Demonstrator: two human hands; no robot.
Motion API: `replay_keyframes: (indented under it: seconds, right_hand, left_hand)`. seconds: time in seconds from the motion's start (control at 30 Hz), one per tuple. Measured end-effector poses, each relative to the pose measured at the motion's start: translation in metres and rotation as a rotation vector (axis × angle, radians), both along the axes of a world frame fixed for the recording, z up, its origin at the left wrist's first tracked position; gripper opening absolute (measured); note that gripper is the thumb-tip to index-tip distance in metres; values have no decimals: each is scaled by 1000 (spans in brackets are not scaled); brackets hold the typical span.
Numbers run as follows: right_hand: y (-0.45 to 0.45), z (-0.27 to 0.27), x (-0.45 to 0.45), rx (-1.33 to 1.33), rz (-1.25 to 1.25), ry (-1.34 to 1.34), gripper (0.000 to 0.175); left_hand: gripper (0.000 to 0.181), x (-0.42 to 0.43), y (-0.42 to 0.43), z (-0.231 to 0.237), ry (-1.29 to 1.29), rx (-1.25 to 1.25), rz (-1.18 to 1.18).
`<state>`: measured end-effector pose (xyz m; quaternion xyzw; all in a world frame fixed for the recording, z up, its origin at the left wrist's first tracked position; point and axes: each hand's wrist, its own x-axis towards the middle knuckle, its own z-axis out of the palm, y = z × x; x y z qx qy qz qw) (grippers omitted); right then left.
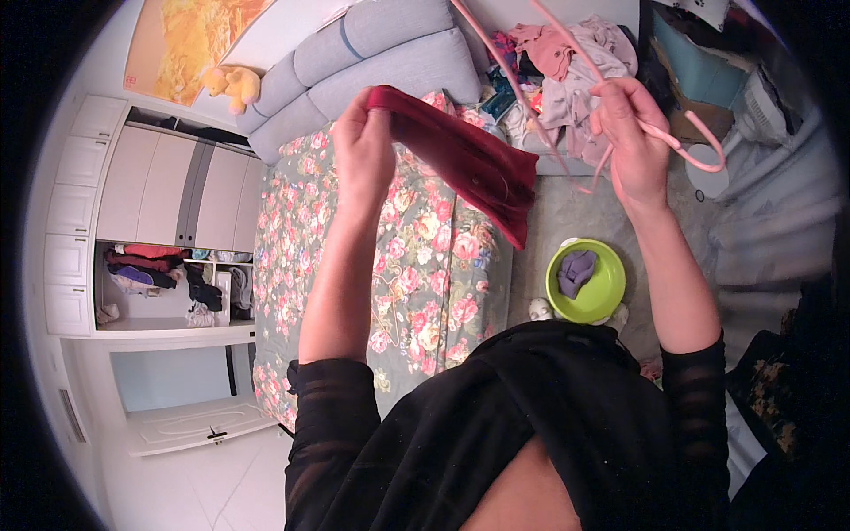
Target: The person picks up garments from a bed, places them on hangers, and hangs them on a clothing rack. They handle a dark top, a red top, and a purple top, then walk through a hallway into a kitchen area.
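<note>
My left hand (365, 143) grips one end of a dark red cloth garment (465, 162), which stretches out to the right and hangs free above the flowered bed. Held up on the other side, my right hand (631, 139) is closed around a pink clothes hanger (707, 156) near its hook; the hanger's long arms reach up past the picture's top edge. The cloth and the hanger look apart. Below them, a green plastic basin (607, 285) on the floor holds a purple-grey cloth (576, 273).
A bed with a flowered cover (412, 265) lies before me, with a thin hanger on it. Clothes are heaped (584, 73) beyond its right end. An open wardrobe (153, 308) and a door (199, 428) stand at left, a curtain (764, 226) at right.
</note>
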<state>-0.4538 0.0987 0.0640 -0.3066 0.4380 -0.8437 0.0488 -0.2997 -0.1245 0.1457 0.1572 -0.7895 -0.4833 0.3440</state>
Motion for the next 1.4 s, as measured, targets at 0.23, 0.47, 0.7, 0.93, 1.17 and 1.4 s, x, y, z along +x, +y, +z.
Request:
replay_keyframes:
  seconds: [0.23, 0.47, 0.7, 0.93, 1.17, 1.4]
  right_hand:
    - [2, -22, 8, 44, -13, -112, 14]
    - [19, 14, 36, -335, 189, -114, 20]
    - [-18, -4, 65, -471, 413, -25, 19]
    - [-54, -46, 38, -114, 535, -152, 29]
    - [-55, -23, 10, 282, 473, 181, 35]
    - [-45, 11, -26, 699, 461, 630, 37]
  left_hand:
    - [25, 1, -3, 8, 47, 379, 32]
    - [26, -6, 9, 13, -27, 355, 27]
    - [27, -4, 16, 33, -60, 298, 31]
    - [27, 12, -3, 53, -18, 345, 52]
    - [26, 32, -61, 37, -352, -335, 245]
    - [21, 55, -88, -13, -601, -827, 485]
